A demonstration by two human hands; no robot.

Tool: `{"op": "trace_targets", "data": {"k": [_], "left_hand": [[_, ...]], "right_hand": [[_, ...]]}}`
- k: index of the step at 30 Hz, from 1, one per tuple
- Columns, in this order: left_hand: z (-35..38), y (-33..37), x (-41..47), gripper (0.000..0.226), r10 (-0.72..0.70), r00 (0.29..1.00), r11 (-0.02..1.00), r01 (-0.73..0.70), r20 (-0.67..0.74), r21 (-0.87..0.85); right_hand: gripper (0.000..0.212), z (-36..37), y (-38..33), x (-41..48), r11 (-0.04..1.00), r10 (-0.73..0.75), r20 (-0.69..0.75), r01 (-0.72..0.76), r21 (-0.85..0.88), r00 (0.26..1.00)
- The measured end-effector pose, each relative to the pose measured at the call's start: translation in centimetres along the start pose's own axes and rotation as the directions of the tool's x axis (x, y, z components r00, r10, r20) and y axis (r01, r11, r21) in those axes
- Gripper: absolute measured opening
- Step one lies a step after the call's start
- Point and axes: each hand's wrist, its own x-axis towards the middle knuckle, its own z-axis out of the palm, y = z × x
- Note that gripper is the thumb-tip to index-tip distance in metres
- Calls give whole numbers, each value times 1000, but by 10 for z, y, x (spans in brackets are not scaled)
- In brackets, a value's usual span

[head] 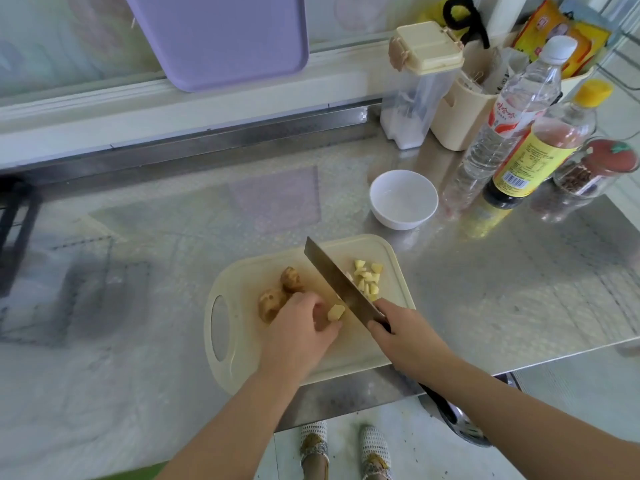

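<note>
Forearms reach in from the bottom edge, over slippered feet, to a cream cutting board [239,271] at the front of the steel counter. The left hand [298,336] pinches a peeled yellow chunk [336,312] of what looks like ginger, fingers curled round it. The right hand [398,332] is wrapped round the handle of a cleaver [336,277], whose blade slants just beside the chunk. Dicing seems to be the step in hand. A pile of cut pieces [367,280] lies right of the blade and two unpeeled knobs [280,292] lie to its left. The next cut calls for the fingertips tucked back and the chunk held flat (it is small, and close to the edge). Behind the board, a white bowl [398,221] shows nothing inside. Further back stand a clear bottle [502,133] of colourless liquid, a dark sauce bottle [540,150] nearly drained, a jar [585,174] of brown spice and a canister [415,98] of white grains.
</note>
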Motion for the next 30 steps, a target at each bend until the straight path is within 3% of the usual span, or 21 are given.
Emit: {"op": "trace_targets", "data": {"k": [6, 13, 22, 30], "left_hand": [[14, 4, 3, 14, -10, 999, 999, 12, -42, 48], [15, 9, 12, 21, -2, 999, 1000, 1, -40, -25], [18, 8, 13, 10, -26, 995, 991, 13, -95, -131], [12, 12, 22, 9, -247, 969, 926, 226, -32, -301]], "right_hand": [[12, -1, 4, 1, 999, 15, 25, -14, -33, 1000], [16, -8, 5, 0, 998, 63, -50, -63, 1, 997], [27, -1, -3, -10, 993, 74, -43, -70, 98, 996], [24, 12, -8, -11, 995, 74, -87, -68, 74, 993]]}}
